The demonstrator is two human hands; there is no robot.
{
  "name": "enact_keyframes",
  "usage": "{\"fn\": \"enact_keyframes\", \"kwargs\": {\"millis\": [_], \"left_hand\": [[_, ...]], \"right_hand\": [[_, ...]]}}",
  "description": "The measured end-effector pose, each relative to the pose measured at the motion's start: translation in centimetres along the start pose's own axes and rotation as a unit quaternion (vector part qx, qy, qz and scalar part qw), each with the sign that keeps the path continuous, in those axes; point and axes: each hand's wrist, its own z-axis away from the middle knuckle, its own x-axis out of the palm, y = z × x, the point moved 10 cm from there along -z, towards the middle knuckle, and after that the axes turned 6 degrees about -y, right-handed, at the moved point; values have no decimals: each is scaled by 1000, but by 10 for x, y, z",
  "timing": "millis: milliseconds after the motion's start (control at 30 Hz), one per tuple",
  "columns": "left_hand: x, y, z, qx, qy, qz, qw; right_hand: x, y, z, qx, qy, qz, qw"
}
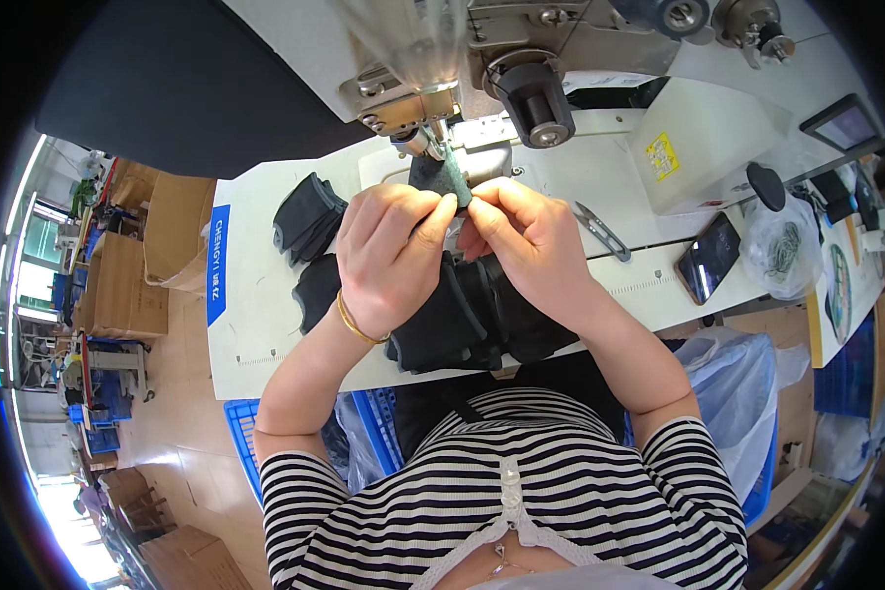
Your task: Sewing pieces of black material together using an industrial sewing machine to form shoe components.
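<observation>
A dark fabric piece with a grey-green edge (449, 179) lies beneath the needle area of a sewing machine (418, 110). My left hand (388, 246) pinches its near end between thumb and forefinger. Close beside it, my right hand (526, 236) pinches the same end, the fingertips almost touching. Below my hands, stacks of black fabric pieces (438, 320) with grey edging lie along the table's near edge. Another small stack of black pieces (307, 218) sits to the left of my left hand.
Thread snips (603, 232) lie right of my right hand, with a phone (708, 258) and a clear plastic bag (782, 251) farther right. Blue baskets (244, 433) stand below the white table (251, 339). Cardboard boxes (128, 285) are on the left.
</observation>
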Motion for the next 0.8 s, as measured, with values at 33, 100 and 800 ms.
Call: {"fn": "enact_keyframes", "kwargs": {"millis": [33, 100, 800], "left_hand": [[-1, 1, 0, 1, 0, -1, 1000], [0, 2, 1, 0, -18, 2, 1000], [-1, 7, 12, 57, -9, -88, 994]], "right_hand": [[0, 0, 0, -1, 0, 0, 1000], [1, 1, 0, 1, -7, -6, 1000], [4, 4, -2, 53, 23, -31, 998]]}}
